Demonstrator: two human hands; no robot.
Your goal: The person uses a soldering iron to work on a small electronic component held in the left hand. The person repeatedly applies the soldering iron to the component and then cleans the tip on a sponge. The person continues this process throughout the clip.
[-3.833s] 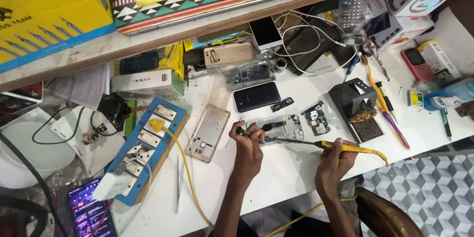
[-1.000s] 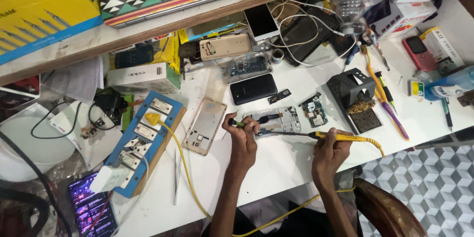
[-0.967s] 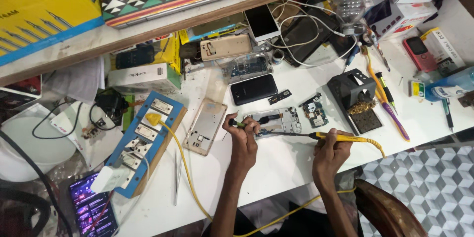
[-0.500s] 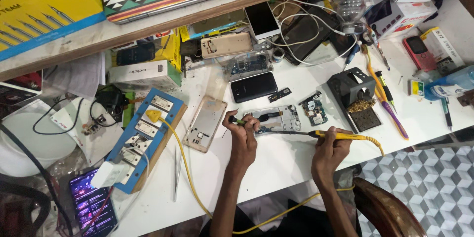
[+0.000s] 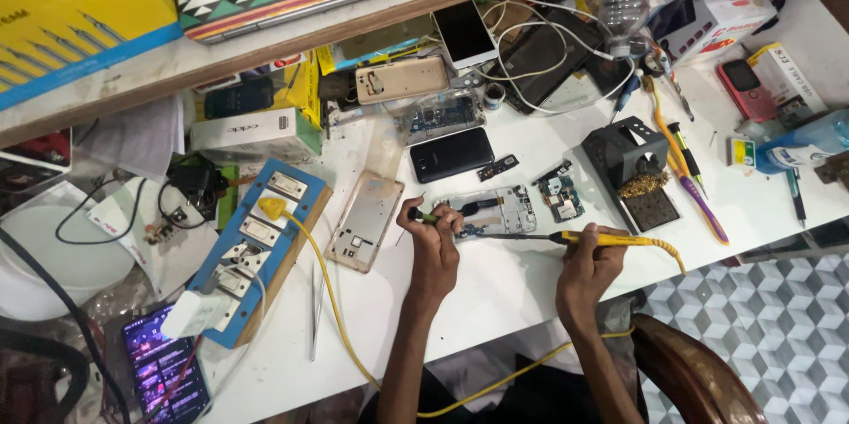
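Hands (image 5: 435, 243) apparently solder phone board (image 5: 495, 212) with iron (image 5: 610, 239).

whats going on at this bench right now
A person is at a cluttered white bench, working on an opened phone frame. The right hand holds a yellow soldering iron, its tip pointing left toward the frame's lower edge. The left hand holds a small green-handled tool by the frame's left end. A separate circuit board and a black phone lie close by.
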